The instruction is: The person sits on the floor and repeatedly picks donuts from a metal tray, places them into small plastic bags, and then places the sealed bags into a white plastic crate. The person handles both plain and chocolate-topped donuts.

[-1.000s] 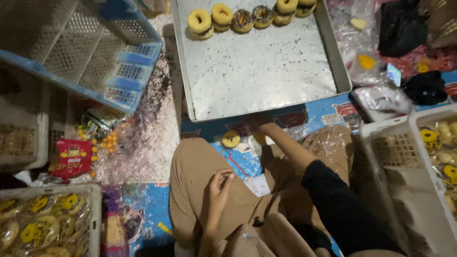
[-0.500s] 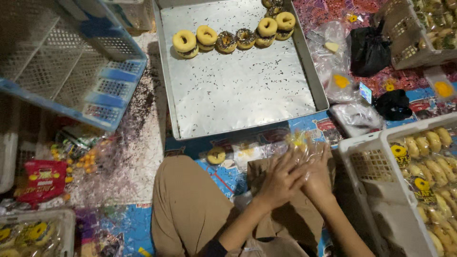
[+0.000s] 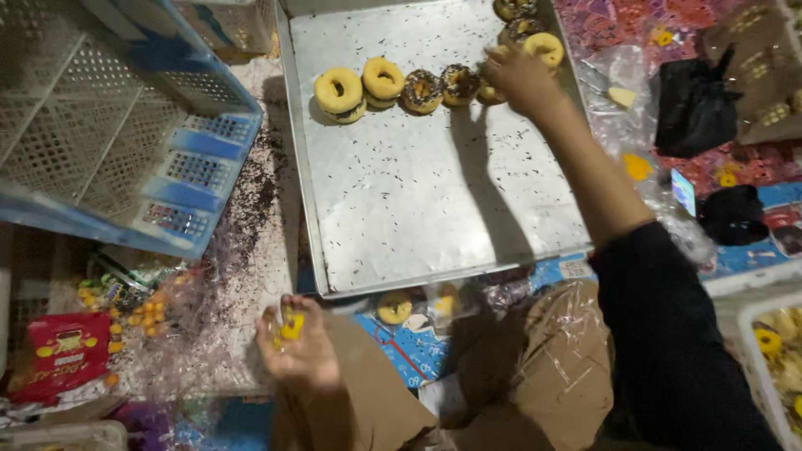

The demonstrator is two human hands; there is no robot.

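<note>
Silver sheet metal makes up the wide shallow baking tray [image 3: 401,209], speckled with dark crumbs, where a row of round ring doughnuts [image 3: 401,83] glazed yellow and chocolate-brown sits along the far edge. The right hand [image 3: 522,79] reaches across the tray, its fingers curled around a doughnut at the right end of that row. The left hand [image 3: 299,351] hovers near the knee, fingers pinched together on a small yellow sticker [image 3: 290,326]. A blue-and-white plastic lattice crate [image 3: 109,125] leans to the left of the tray, and a red snack packet [image 3: 63,355] lies beside crumpled clear wrap.
</note>
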